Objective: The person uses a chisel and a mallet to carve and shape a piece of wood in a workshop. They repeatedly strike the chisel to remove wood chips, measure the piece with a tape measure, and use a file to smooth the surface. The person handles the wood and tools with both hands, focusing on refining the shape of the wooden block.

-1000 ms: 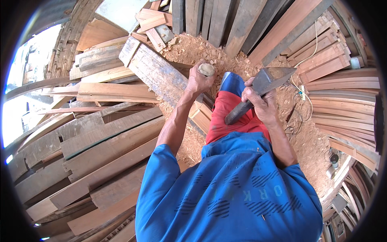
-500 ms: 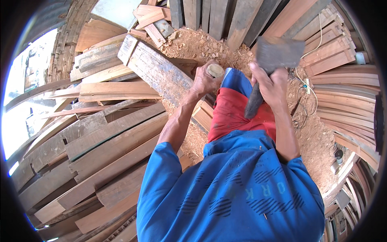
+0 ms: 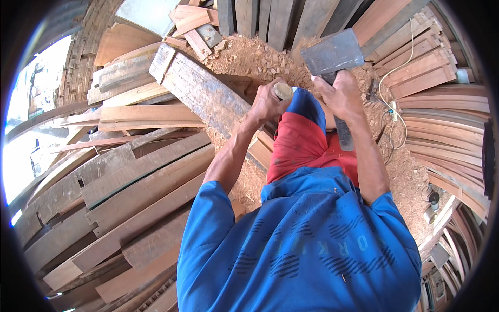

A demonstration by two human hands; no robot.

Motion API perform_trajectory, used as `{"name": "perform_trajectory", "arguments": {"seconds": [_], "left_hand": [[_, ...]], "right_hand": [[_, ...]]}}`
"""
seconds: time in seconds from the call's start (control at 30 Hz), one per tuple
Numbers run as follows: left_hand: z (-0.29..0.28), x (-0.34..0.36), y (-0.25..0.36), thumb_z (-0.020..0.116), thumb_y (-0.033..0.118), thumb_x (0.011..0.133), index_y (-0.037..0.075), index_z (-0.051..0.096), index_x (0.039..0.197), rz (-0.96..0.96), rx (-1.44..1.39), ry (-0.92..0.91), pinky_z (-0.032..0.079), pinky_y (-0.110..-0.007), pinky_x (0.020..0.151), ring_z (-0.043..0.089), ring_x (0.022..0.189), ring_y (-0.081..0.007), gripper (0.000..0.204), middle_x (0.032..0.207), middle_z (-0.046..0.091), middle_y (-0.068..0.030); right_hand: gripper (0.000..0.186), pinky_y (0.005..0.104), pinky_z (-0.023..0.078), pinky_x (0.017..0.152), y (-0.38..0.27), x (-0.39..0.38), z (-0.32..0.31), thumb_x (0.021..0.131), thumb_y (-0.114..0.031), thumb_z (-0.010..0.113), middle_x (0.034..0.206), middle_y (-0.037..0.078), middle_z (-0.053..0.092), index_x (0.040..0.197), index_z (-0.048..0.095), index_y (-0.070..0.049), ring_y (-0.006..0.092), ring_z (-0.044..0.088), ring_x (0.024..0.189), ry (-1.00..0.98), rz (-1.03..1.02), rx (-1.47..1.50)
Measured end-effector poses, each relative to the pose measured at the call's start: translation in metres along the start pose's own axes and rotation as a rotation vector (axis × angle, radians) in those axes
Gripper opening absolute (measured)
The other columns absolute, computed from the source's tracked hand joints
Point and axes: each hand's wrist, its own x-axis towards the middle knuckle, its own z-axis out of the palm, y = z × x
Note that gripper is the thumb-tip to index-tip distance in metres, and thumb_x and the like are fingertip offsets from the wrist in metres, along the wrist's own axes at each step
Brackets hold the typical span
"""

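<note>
My left hand (image 3: 268, 102) is closed round an upright wooden handle (image 3: 283, 91), whose pale round butt faces up; whatever lies below the fist is hidden. To its right, my right hand (image 3: 342, 97) grips a dark mallet (image 3: 333, 52) by its handle, close under the broad, blocky grey head. The head is up and to the right of the wooden butt, apart from it. The rest of the mallet handle sticks out below the fist, over my red-and-blue shorts (image 3: 296, 143). A thick, worn wooden beam (image 3: 200, 88) runs slantwise past my left hand.
Stacked boards (image 3: 150, 177) fill the left side. More planks (image 3: 442, 117) are piled at right, where a pale cord (image 3: 383, 83) hangs. Upright timbers (image 3: 280, 23) stand at the far side. Wood chips and shavings (image 3: 249, 54) cover the ground.
The mallet head has shifted left and slightly farther away, and its handle's lower end has swung right. My left hand, still round the wooden handle, has moved only slightly right.
</note>
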Motion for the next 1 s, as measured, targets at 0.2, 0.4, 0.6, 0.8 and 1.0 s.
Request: {"name": "perform_trajectory", "arguments": {"seconds": [0.2, 0.4, 0.6, 0.8, 1.0], "left_hand": [[0.011, 0.004, -0.013, 0.078, 0.024, 0.085, 0.0, 0.067, 0.101, 0.18, 0.012, 0.068, 0.057, -0.037, 0.076, 0.075, 0.081, -0.023, 0.031, 0.086, 0.075, -0.0152], [0.007, 0.002, -0.005, 0.081, 0.026, 0.083, 0.002, 0.066, 0.096, -0.009, 0.037, -0.012, 0.057, -0.037, 0.076, 0.075, 0.081, -0.0236, 0.03, 0.085, 0.075, -0.0136], [0.014, 0.002, -0.017, 0.077, 0.022, 0.083, 0.001, 0.066, 0.1, 0.203, 0.028, 0.086, 0.057, -0.04, 0.077, 0.075, 0.086, -0.0312, 0.03, 0.088, 0.073, -0.0212], [0.006, -0.002, -0.006, 0.078, 0.026, 0.084, 0.002, 0.067, 0.098, -0.018, 0.021, 0.015, 0.057, -0.039, 0.076, 0.075, 0.085, -0.0274, 0.029, 0.087, 0.074, -0.0188], [0.017, -0.001, -0.019, 0.077, 0.021, 0.083, 0.002, 0.067, 0.1, 0.202, 0.044, 0.069, 0.058, -0.04, 0.077, 0.075, 0.086, -0.0316, 0.028, 0.09, 0.075, -0.0183]], "right_hand": [[0.045, 0.0506, 0.055, 0.089, 0.011, -0.007, 0.024, 0.087, -0.034, 0.07, 0.098, 0.03, 0.071, 0.107, 0.068, 0.006, 0.0427, 0.071, 0.096, -0.287, 0.1, -0.382], [0.04, 0.0495, 0.055, 0.088, 0.014, 0.002, 0.01, 0.086, -0.033, 0.071, 0.096, 0.028, 0.072, 0.102, 0.071, 0.003, 0.0429, 0.071, 0.094, 0.017, 0.103, -0.053], [0.043, 0.0498, 0.054, 0.09, 0.009, -0.001, 0.018, 0.084, -0.031, 0.072, 0.101, 0.029, 0.071, 0.103, 0.068, 0.007, 0.0436, 0.07, 0.098, -0.351, 0.121, -0.404], [0.037, 0.0459, 0.055, 0.079, 0.036, 0.014, 0.014, 0.084, -0.03, 0.071, 0.087, 0.024, 0.071, 0.1, 0.07, 0.003, 0.0406, 0.071, 0.083, -0.071, 0.09, -0.062], [0.043, 0.0491, 0.055, 0.085, 0.02, -0.003, 0.031, 0.082, -0.034, 0.074, 0.095, 0.029, 0.072, 0.098, 0.069, 0.006, 0.0429, 0.071, 0.093, -0.321, 0.102, -0.427]]}}
